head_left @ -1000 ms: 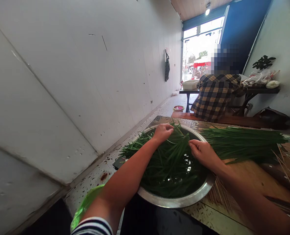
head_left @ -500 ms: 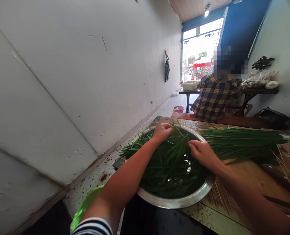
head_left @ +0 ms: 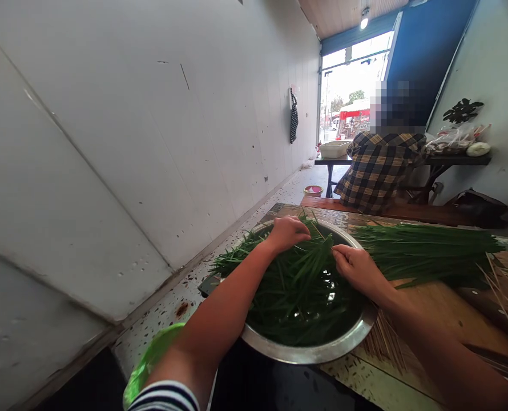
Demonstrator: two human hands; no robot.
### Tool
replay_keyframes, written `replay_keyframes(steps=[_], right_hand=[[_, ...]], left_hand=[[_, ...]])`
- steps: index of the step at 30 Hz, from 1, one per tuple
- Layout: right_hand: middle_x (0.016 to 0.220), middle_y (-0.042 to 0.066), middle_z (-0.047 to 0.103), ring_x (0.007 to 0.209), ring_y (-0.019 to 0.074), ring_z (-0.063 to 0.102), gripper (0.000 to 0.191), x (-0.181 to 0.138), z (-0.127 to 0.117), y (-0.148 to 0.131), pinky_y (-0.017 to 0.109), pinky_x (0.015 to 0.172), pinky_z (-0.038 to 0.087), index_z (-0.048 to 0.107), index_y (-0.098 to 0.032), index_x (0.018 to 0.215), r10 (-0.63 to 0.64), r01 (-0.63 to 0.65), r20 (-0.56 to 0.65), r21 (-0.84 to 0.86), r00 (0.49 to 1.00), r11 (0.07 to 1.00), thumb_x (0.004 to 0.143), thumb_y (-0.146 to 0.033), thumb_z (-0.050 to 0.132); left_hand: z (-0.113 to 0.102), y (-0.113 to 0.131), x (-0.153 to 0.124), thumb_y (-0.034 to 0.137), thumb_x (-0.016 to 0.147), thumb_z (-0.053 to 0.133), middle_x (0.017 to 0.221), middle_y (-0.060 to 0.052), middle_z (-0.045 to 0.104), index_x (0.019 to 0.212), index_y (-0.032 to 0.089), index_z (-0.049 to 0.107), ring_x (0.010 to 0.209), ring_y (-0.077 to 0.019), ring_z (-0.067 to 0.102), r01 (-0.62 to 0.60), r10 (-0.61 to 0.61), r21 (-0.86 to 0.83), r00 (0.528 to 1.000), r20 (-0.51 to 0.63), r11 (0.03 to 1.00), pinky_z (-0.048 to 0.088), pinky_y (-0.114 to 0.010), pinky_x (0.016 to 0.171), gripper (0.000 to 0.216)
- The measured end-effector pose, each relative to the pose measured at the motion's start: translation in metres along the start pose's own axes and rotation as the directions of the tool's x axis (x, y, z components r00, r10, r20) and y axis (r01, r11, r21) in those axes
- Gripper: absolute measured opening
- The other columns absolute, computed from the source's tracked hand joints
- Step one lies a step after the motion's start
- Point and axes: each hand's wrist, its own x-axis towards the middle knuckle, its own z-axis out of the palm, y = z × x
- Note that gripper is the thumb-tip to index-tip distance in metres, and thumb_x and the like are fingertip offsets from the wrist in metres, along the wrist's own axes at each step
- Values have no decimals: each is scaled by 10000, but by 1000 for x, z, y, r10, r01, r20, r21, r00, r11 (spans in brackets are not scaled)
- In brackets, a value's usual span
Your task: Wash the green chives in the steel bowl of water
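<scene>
A wide steel bowl stands in front of me, heaped with long green garlic chives and dark water glinting at its right. Over its right side, my right hand is closed in a pinch on the near end of a thin bamboo skewer. A fan of chives hangs from that skewer close to my right fingertips. My left hand is above the bowl's far side, fingers curled together beside the skewer's far part. Whatever lies between those left fingertips is hidden.
More chives lie on a wooden board at right, with loose skewers near them and others beside the bowl. A green-lined bin stands lower left. Ahead, a person in a plaid shirt sits at another table.
My left hand has shifted slightly right and down along the skewer, its fingers curling further. My right hand stays nearly in place with the skewer.
</scene>
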Motion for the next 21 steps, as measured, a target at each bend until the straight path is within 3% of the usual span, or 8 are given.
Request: replay_keyframes(steps=[2, 5, 9, 13, 21], right_hand=[[501, 11, 538, 496, 135, 458, 309, 0, 0, -1, 245, 511, 317, 607, -184, 728, 0, 0, -1, -8, 1000, 1000, 820, -339, 356], [495, 9, 529, 492, 134, 456, 313, 0, 0, -1, 245, 509, 314, 603, -181, 730, 8, -8, 0, -14, 1000, 1000, 821, -343, 352], [486, 1, 517, 498, 137, 466, 319, 0, 1, -1, 246, 514, 318, 609, -181, 756, -7, 7, 1, 12, 1000, 1000, 831, -352, 351], [497, 0, 524, 507, 134, 470, 318, -1, 2, 0, 243, 519, 323, 611, -178, 755, -30, 30, -4, 33, 1000, 999, 838, -349, 355], [533, 10, 547, 508, 124, 450, 309, 0, 2, 1, 237, 506, 308, 595, -181, 704, -26, 26, -11, 3, 1000, 1000, 828, -340, 361]], left_hand=[[5, 5, -1, 276, 665, 680, 846, -31, 653, 724, 246, 731, 946, -207, 554, -48, 44, 44, 995, 86, 998, 332, -358, 933, 83], [7, 11, -2, 230, 676, 652, 842, -38, 666, 723, 222, 727, 934, -206, 559, -15, 8, 55, 994, 112, 998, 354, -344, 908, 89], [6, 11, -1, 275, 727, 596, 820, -36, 688, 803, 183, 722, 800, -154, 592, 115, -114, -152, 993, 15, 982, 429, -265, 779, 174], [8, 5, 2, 316, 735, 581, 762, -52, 695, 837, 124, 716, 686, -126, 590, 227, -271, -340, 959, -87, 913, 449, -234, 679, 256], [13, -1, 5, 285, 715, 601, 771, -69, 699, 922, 98, 710, 676, -111, 596, 256, -340, -517, 938, -73, 817, 463, -217, 673, 300]])
